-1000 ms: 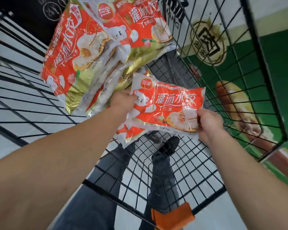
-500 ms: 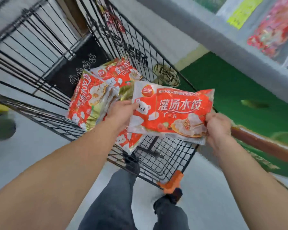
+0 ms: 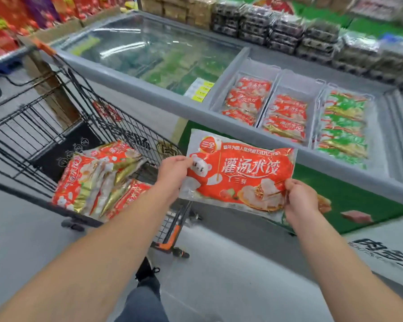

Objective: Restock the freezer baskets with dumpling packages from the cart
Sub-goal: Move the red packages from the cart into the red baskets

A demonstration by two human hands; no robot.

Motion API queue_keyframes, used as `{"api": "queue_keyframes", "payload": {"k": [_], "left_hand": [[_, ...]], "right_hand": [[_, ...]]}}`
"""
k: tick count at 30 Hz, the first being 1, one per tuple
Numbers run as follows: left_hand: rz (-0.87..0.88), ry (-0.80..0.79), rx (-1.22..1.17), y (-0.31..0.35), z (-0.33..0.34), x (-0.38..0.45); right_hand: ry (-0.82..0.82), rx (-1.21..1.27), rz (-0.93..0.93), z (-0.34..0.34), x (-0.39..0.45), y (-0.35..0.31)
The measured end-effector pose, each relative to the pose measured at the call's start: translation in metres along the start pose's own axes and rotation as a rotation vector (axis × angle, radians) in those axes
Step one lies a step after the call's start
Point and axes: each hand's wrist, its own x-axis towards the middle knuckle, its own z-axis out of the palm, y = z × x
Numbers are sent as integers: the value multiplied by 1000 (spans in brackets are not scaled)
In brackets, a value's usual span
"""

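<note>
A red dumpling package [image 3: 240,175] with a white bear on it hangs in the air between the cart and the freezer. My left hand [image 3: 173,171] pinches its left edge and my right hand [image 3: 299,201] grips its lower right corner. Several more red and gold packages [image 3: 96,180] lie stacked in the black wire cart [image 3: 40,126] at the left. The open freezer [image 3: 254,133] ahead holds white baskets: two with red packages [image 3: 247,101], [image 3: 286,117] and one with green packages [image 3: 343,126].
A closed glass lid [image 3: 149,49] covers the freezer's left part. Dark wrapped trays [image 3: 312,36] are stacked along the freezer's far side. Shelves of red goods [image 3: 7,19] stand at the far left. My legs and a shoe [image 3: 147,275] are on grey floor beside the cart.
Both hands have lifted the package up out of the cart and carried it right, towards the freezer. My view has swung up from the cart to the freezer baskets.
</note>
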Motion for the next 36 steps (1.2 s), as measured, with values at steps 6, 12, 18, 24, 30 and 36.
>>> {"api": "queue_keyframes", "payload": {"k": [6,12,18,24,30,36], "left_hand": [[70,-75,-17,39,77,-60],[148,-161,38,73,131,-76],[187,-219,80,108,198,-64],[183,-270,149,128,259,-3],[197,-330,312,157,302,99],[177,-289,420,188,334,183]], "right_hand": [[62,82,-91,-91,-20,-57],[90,149,-117,-146,-11,-89],[110,212,-130,-176,31,-115],[131,215,-130,-170,105,-143],[160,132,-90,-123,211,-176],[145,90,-43,-73,297,-209]]}}
